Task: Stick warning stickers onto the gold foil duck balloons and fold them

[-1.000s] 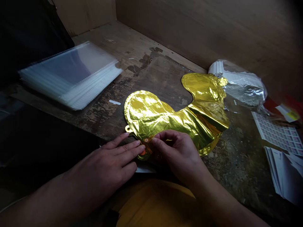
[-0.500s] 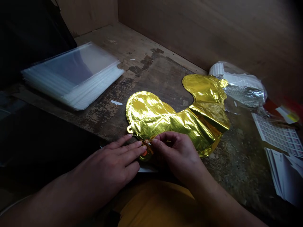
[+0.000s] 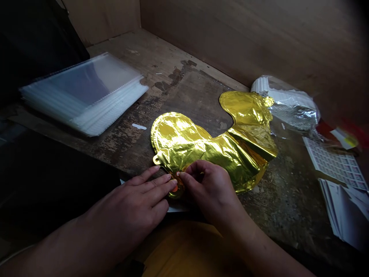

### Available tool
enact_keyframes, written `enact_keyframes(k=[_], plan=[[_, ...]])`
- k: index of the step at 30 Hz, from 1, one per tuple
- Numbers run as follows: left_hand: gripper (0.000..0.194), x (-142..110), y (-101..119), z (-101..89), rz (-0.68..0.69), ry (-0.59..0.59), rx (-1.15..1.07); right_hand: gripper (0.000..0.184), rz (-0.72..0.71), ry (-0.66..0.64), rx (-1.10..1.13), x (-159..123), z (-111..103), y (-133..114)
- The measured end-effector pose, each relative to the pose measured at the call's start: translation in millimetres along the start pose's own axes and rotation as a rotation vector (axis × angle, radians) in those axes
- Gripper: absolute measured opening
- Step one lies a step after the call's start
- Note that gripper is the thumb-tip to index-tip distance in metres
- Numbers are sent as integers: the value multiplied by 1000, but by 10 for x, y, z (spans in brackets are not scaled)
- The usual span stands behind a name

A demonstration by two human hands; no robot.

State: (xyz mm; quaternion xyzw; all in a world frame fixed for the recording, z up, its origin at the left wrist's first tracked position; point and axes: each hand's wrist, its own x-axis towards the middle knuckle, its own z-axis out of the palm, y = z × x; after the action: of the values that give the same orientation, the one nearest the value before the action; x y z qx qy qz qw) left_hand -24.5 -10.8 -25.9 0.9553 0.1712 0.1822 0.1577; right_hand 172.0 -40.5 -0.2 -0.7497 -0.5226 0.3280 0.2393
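A worn, dark wooden table (image 3: 190, 92) carries a large, curved gold foil piece (image 3: 213, 148), flat and creased, one end close to the person. To the left lies a thick stack of clear plastic sleeves (image 3: 86, 92). The left hand (image 3: 138, 200) is outstretched, fingers nearly straight, fingertips resting on the foil's near end, grasping nothing. The right hand (image 3: 210, 188), just beside it, brings thumb and forefinger together over that end; what they have hold of, I cannot tell. Over at right are a wrapped white bundle (image 3: 288, 102) and a printed sheet (image 3: 336, 161). An orange spot (image 3: 174, 188) shows by the left fingertips. This looks like fine fingertip work; the next move seems to call for steady left pressure and a delicate right pinch.
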Motion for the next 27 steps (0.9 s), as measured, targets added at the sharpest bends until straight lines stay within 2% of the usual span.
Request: enact_keyframes(k=[4, 6, 8, 10, 11, 12, 14, 16, 19, 21, 23, 25, 27], plan=[[28, 9, 10, 2, 0, 40, -16, 14, -60, 62, -169, 3, -26, -34], [25, 20, 9, 5, -3, 37, -17, 19, -80, 100, -258, 27, -81, 4], [20, 32, 9, 16, -16, 24, -7, 16, -128, 211, -376, 42, -154, 75], [18, 38, 4, 37, -23, 40, 6, 5, -282, 397, -456, 22, -214, 152], [18, 37, -2, 48, -15, 57, 10, 7, -420, 441, -461, -6, -228, 186], [18, 33, -12, 58, -6, 78, 5, 12, -569, 418, -449, -43, -228, 214], [19, 14, -35, 61, 15, 103, -25, 22, -798, 208, -408, -128, -187, 265], [21, -20, -55, 29, 4, 71, -53, 32, -878, 49, -390, -195, -117, 314], [20, -77, -54, -67, -77, -30, -57, 30, -904, 95, -383, -215, -41, 368], [19, -101, -37, -124, -128, -50, -58, 26, -927, 105, -350, -185, -39, 361], [18, -108, -17, -152, -145, -41, -55, 21, -886, 96, -251, -141, -67, 322], [17, -98, -1, -162, -151, -12, -30, 16, -745, 94, -112, -98, -103, 272], [16, -75, 11, -175, -167, 9, -6, 9, -521, 92, 19, -62, -133, 236]])
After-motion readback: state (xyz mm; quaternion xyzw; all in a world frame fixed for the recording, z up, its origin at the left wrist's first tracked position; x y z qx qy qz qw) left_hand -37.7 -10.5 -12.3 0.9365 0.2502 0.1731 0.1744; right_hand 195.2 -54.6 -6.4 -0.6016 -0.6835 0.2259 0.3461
